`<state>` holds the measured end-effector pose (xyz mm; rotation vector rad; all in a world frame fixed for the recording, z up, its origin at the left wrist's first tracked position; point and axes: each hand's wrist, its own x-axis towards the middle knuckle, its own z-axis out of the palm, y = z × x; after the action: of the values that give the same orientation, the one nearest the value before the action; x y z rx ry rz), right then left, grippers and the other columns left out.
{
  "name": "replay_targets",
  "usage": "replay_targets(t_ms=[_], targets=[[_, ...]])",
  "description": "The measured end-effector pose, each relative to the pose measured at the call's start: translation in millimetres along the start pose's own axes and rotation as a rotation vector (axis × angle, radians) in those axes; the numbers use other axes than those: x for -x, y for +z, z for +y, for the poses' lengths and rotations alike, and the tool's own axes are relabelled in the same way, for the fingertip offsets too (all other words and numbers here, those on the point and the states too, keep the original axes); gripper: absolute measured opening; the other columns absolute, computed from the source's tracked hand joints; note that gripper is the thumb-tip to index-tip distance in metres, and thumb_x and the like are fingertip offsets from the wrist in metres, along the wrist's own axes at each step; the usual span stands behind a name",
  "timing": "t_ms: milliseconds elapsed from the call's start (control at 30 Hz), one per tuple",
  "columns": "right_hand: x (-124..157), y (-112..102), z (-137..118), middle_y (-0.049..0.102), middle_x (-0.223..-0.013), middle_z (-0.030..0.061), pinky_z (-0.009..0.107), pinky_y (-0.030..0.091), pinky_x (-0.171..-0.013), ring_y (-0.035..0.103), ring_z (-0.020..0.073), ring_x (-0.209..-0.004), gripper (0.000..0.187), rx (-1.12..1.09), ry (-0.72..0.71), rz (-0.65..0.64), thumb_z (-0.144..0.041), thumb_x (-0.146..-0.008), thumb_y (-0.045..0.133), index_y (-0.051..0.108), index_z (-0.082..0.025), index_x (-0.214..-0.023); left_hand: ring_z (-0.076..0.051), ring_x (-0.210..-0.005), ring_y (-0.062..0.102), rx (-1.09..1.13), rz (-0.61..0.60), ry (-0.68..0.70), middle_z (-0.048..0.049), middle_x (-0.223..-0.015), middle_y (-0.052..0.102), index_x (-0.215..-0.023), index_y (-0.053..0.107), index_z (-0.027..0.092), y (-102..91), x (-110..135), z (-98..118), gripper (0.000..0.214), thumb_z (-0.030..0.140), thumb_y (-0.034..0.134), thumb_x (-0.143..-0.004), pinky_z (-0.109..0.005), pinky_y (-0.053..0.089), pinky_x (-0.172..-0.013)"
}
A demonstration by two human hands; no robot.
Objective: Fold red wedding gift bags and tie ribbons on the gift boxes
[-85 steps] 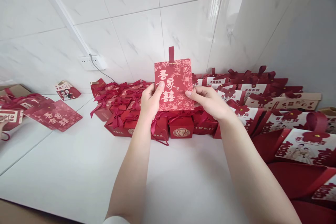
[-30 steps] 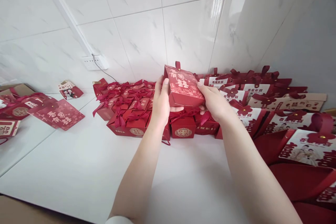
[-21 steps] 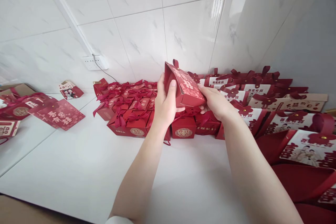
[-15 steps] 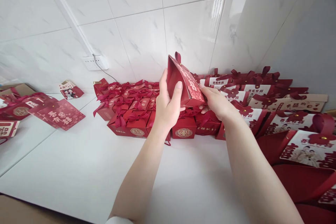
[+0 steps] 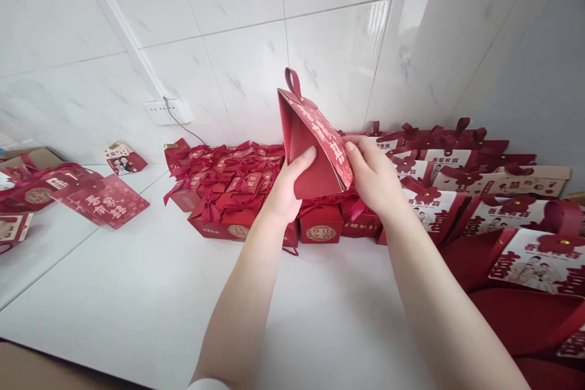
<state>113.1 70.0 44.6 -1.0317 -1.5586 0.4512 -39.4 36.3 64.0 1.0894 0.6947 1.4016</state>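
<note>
Both my hands hold a red paper gift bag with white characters and a dark red loop at its top, raised upright above the white surface. My left hand grips its plain red side panel from the left, thumb on the panel. My right hand holds the printed front face, fingers closed on its lower edge. Under the bag lies a cluster of small red boxes with ribbon bows.
Rows of red and white gift bags stand at the right along the tiled wall. A flat red bag and more bags lie at the left. A wall socket with a cable sits behind. The white tabletop spreads in front.
The flat bag was tipped over, spread into a boxy shape, then turned and lifted upright so its side panel faces me. My hands shifted their hold on it.
</note>
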Motion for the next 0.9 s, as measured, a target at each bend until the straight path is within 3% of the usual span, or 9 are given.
replay_targets(t_ms=[100,200,300,433,567,733,900], targets=[[6,-1,-9,0.066,-0.132,0.0106,0.048,0.049,-0.106,0.061,0.0278,-0.125,0.033,0.043,-0.242,0.100,-0.040,-0.100,0.053,0.063,-0.025,-0.127,-0.033,-0.132,0.058,-0.064,0.155,-0.035,-0.0057,-0.132,0.070,-0.118,0.070,0.027,7.2,0,3,0.039,0.052,0.063,-0.088,-0.052,0.052,-0.105],[10,-5,-18,0.063,-0.142,0.0045,0.046,0.049,-0.111,0.059,0.0248,-0.132,0.038,-0.070,-0.375,-0.041,-0.031,-0.101,0.049,0.059,-0.031,-0.137,-0.034,-0.132,0.058,-0.086,0.231,-0.067,-0.0068,-0.134,0.069,-0.124,0.066,0.030,8.3,-2,4,0.045,0.056,0.060,-0.089,-0.054,0.054,-0.101],[12,-8,-21,0.063,-0.144,0.0002,0.047,0.047,-0.115,0.057,0.0249,-0.136,0.043,-0.071,-0.382,-0.139,-0.024,-0.098,0.049,0.059,-0.033,-0.139,-0.033,-0.132,0.058,-0.054,0.206,-0.060,-0.0067,-0.134,0.068,-0.122,0.066,0.029,4.7,-4,3,0.043,0.055,0.061,-0.088,-0.051,0.056,-0.099],[13,-8,-21,0.067,-0.139,-0.0024,0.046,0.054,-0.107,0.065,0.0251,-0.125,0.048,-0.032,-0.316,-0.185,-0.017,-0.096,0.047,0.062,-0.033,-0.139,-0.033,-0.133,0.057,-0.026,0.197,-0.053,-0.0071,-0.136,0.067,-0.122,0.066,0.028,2.3,-4,3,0.043,0.053,0.064,-0.087,-0.049,0.057,-0.097],[14,-9,-21,0.074,-0.127,-0.0020,0.046,0.059,-0.100,0.071,0.0264,-0.115,0.047,0.026,-0.295,-0.162,-0.017,-0.096,0.047,0.064,-0.033,-0.138,-0.033,-0.131,0.058,-0.040,0.223,-0.063,-0.0085,-0.133,0.068,-0.127,0.063,0.029,2.1,-4,2,0.048,0.056,0.062,-0.087,-0.050,0.057,-0.097],[14,-9,-21,0.072,-0.130,-0.0005,0.044,0.058,-0.100,0.072,0.0250,-0.113,0.046,0.078,-0.398,-0.120,-0.016,-0.094,0.049,0.066,-0.030,-0.135,-0.033,-0.129,0.059,-0.050,0.207,-0.084,-0.0088,-0.132,0.068,-0.128,0.062,0.028,-0.5,-6,0,0.050,0.057,0.064,-0.086,-0.049,0.057,-0.095],[16,-11,-24,0.074,-0.128,0.0010,0.042,0.061,-0.095,0.074,0.0243,-0.108,0.045,0.090,-0.371,-0.125,-0.016,-0.094,0.049,0.067,-0.028,-0.133,-0.034,-0.127,0.061,-0.080,0.247,-0.080,-0.0103,-0.131,0.069,-0.128,0.063,0.027,2.8,-5,2,0.052,0.058,0.063,-0.086,-0.049,0.058,-0.095]])
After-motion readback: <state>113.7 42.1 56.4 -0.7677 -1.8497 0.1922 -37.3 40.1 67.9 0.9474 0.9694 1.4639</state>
